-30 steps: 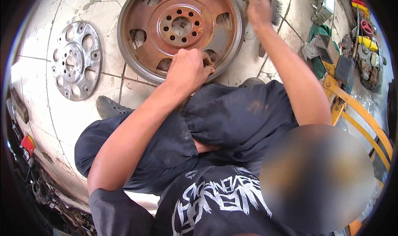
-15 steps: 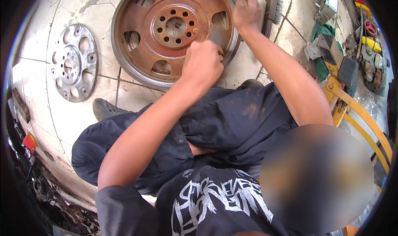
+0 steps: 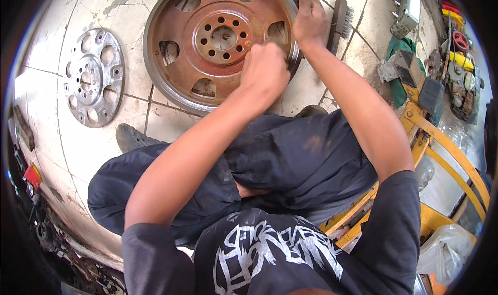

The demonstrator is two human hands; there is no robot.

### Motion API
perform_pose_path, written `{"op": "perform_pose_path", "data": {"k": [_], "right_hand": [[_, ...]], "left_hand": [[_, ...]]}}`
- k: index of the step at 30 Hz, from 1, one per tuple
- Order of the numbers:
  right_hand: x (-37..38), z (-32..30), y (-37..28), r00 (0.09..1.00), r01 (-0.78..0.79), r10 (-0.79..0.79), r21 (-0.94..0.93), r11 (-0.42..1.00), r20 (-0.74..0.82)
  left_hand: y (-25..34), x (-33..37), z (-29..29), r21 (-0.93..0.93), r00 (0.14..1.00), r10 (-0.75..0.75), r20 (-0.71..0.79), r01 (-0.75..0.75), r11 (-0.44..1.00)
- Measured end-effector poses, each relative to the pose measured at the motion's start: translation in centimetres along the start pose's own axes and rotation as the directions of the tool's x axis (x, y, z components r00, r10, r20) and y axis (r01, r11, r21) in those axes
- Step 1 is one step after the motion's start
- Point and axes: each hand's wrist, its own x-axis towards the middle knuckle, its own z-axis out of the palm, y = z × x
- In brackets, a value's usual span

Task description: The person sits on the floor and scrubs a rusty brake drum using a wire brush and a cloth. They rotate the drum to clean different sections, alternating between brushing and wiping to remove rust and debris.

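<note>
A silver perforated metal disc [image 3: 92,77] lies flat on the cracked white tile floor [image 3: 129,15], far left. A wire brush [image 3: 340,20] lies on the tiles at the far right. Farther right sit a green rag [image 3: 399,67], a small grey box [image 3: 404,64] and a yellow metal frame [image 3: 446,150]. A clear plastic bag [image 3: 446,251] lies near right.

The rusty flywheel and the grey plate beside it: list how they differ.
The rusty flywheel is brown-orange and the larger disc; the grey plate is bare silver metal and smaller. Both hands are on the flywheel, the left hand closed on its face and the right hand gripping its rim, while the plate lies untouched. Both are round, holed and flat on the tiled floor.
</note>
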Motion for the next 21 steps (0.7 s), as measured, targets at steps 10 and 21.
{"op": "perform_pose_path", "data": {"k": [10,21], "right_hand": [[0.2,0.3,0.7,0.999,0.045,-0.045,0.010,0.999,-0.015],[0.5,0.5,0.9,0.999,0.027,-0.026,0.026,0.999,-0.043]], "left_hand": [[-0.9,0.0,0.1,-0.021,1.000,0.023,0.017,-0.022,1.000],[-0.3,0.7,-0.9,0.079,0.993,0.067,0.097,-0.075,0.994]]}}
